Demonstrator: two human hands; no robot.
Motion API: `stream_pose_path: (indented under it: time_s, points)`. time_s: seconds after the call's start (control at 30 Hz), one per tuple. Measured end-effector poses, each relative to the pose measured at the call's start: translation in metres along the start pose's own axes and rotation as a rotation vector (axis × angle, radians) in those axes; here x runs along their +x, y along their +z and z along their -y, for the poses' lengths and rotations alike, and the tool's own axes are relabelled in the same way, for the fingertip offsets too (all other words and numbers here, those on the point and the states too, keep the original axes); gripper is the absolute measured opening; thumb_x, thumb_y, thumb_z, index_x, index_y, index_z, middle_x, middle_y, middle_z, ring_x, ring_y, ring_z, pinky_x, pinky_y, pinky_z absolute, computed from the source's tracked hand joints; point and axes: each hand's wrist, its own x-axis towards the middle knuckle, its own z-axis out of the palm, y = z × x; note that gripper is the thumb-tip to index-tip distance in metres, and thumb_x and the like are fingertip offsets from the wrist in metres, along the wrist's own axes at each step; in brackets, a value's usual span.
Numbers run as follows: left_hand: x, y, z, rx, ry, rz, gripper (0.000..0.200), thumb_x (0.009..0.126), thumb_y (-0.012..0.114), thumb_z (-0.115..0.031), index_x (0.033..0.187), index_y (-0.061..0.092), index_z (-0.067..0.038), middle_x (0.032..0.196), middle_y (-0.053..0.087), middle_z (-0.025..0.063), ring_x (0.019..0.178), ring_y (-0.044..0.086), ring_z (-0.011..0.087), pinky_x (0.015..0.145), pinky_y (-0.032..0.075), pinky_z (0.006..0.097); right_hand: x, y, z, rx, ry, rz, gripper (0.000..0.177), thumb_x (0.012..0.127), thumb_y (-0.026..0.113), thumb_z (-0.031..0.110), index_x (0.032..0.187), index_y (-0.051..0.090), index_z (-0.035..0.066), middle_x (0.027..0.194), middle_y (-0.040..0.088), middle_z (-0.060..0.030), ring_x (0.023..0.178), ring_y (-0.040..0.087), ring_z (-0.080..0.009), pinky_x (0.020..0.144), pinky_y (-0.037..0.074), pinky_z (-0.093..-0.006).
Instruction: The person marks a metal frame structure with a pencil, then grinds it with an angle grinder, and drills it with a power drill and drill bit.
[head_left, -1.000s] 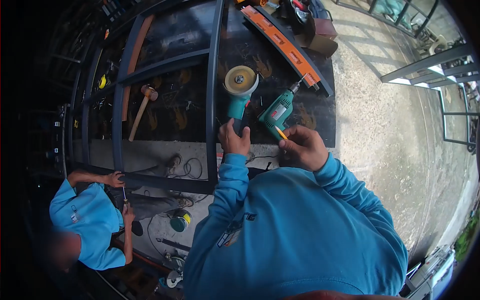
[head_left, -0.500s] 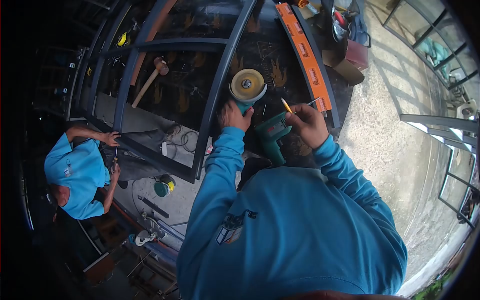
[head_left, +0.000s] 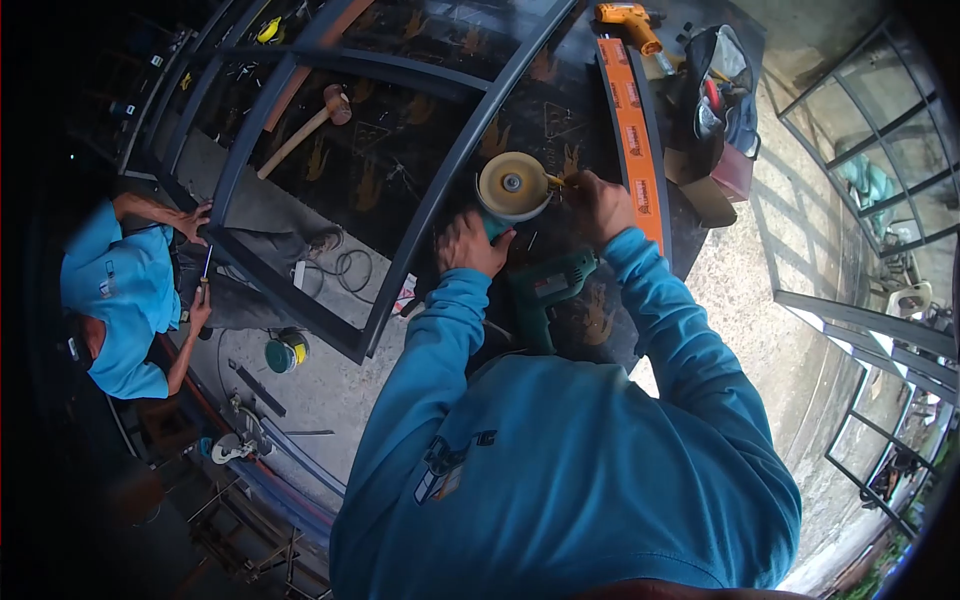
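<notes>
My left hand (head_left: 472,246) is wrapped round the body of an angle grinder (head_left: 514,190), whose yellowish disc and guard face up. Between the fingers of my right hand (head_left: 603,207) is a pencil (head_left: 556,181), its tip right at the disc's right edge. Just below both hands, a green power drill (head_left: 545,285) lies on its side on the dark board (head_left: 590,325). Beyond my right hand runs a strip with orange film (head_left: 637,140).
A dark metal frame (head_left: 440,170) crosses the board, with a mallet (head_left: 310,128) inside it. An orange-yellow drill (head_left: 632,22), a tool bag (head_left: 728,85) and an open cardboard box (head_left: 715,180) are at upper right. A co-worker (head_left: 125,290) holds a screwdriver (head_left: 207,265) at the frame's left corner.
My right hand has moved up and left, bringing the pencil from above the green drill to the grinder's disc. My left hand stays on the grinder. The whole view has shifted.
</notes>
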Motion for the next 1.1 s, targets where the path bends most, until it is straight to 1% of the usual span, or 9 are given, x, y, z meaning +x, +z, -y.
stream_pose_path:
  time_s: [0.03,0.07,0.17,0.23,0.4,0.47,0.67,1.0,1.1]
  points:
    - [-0.001,0.0,0.001,0.004,0.015,-0.014,0.065,0.073,0.072,-0.052,0.108,0.051,-0.003,0.1,0.059,0.0191,0.094,0.06,0.0375,0.081,0.049,0.0486,0.007,0.001,-0.008,-0.048,-0.102,0.015,0.022,0.084,0.064,0.024,0.103,0.068,0.013,0.089,0.068,-0.0163,0.082,0.066,-0.0381,0.072,0.053,-0.0443]
    - [-0.002,0.001,0.002,0.009,0.026,-0.03,0.064,0.073,0.072,-0.051,0.109,0.05,-0.003,0.099,0.059,0.0187,0.093,0.06,0.0372,0.08,0.048,0.0487,0.012,0.002,-0.016,-0.062,-0.111,0.027,0.022,0.084,0.064,0.024,0.103,0.068,0.013,0.089,0.068,-0.0163,0.082,0.066,-0.0381,0.072,0.053,-0.0443]
    - [0.0,-0.006,0.002,0.0,0.01,0.001,0.063,0.074,0.072,-0.051,0.108,0.05,-0.002,0.096,0.058,0.018,0.09,0.061,0.0363,0.078,0.048,0.0484,0.024,0.0,-0.017,-0.068,-0.27,0.076,0.02,0.084,0.064,0.022,0.102,0.068,0.015,0.089,0.066,-0.0138,0.082,0.065,-0.0367,0.071,0.052,-0.045]
    - [0.0,-0.004,0.006,-0.008,0.01,-0.019,0.063,0.074,0.072,-0.051,0.107,0.05,-0.002,0.096,0.058,0.0178,0.089,0.061,0.036,0.078,0.048,0.0482,0.024,-0.002,-0.011,-0.147,-0.216,0.12,0.021,0.083,0.064,0.02,0.103,0.068,0.016,0.092,0.064,-0.0122,0.083,0.064,-0.0357,0.072,0.053,-0.0439]
    - [-0.001,-0.003,0.006,-0.012,0.013,0.002,0.062,0.074,0.072,-0.051,0.105,0.05,-0.002,0.095,0.058,0.0175,0.089,0.061,0.0352,0.078,0.048,0.0478,0.019,-0.005,-0.006,-0.181,-0.221,0.158,0.021,0.084,0.062,0.019,0.104,0.069,0.018,0.095,0.064,-0.0122,0.084,0.064,-0.0351,0.074,0.053,-0.0434]
    - [0.0,-0.005,0.007,0.034,0.025,0.021,0.063,0.075,0.071,-0.05,0.112,0.05,-0.003,0.097,0.058,0.0143,0.09,0.061,0.0307,0.077,0.048,0.044,0.018,-0.004,-0.006,-0.207,-0.219,0.151,0.021,0.086,0.06,0.019,0.105,0.069,0.019,0.095,0.064,-0.0124,0.083,0.064,-0.0356,0.074,0.053,-0.0435]
    - [0.0,-0.002,0.008,0.042,0.038,-0.016,0.062,0.076,0.071,-0.05,0.111,0.051,-0.003,0.097,0.058,0.0147,0.089,0.061,0.031,0.077,0.048,0.0439,0.02,-0.008,-0.002,-0.231,-0.208,0.191,0.022,0.088,0.056,0.019,0.106,0.069,0.019,0.093,0.063,-0.014,0.083,0.064,-0.0365,0.073,0.052,-0.0443]
    - [0.001,-0.003,0.006,0.045,0.035,-0.017,0.063,0.076,0.071,-0.051,0.112,0.051,-0.003,0.096,0.058,0.0142,0.089,0.061,0.0309,0.077,0.049,0.0437,0.023,-0.007,-0.004,-0.299,-0.276,0.152,0.02,0.086,0.058,0.017,0.103,0.069,0.018,0.088,0.063,-0.0144,0.08,0.064,-0.0346,0.07,0.053,-0.0428]
    - [0.001,-0.005,0.006,-0.001,0.024,-0.013,0.065,0.074,0.072,-0.049,0.112,0.05,-0.002,0.095,0.058,0.018,0.089,0.061,0.0353,0.079,0.05,0.0472,0.026,-0.008,-0.003,-0.284,-0.292,0.131,0.018,0.086,0.059,0.018,0.1,0.07,0.017,0.088,0.063,-0.0132,0.079,0.064,-0.034,0.069,0.053,-0.0424]
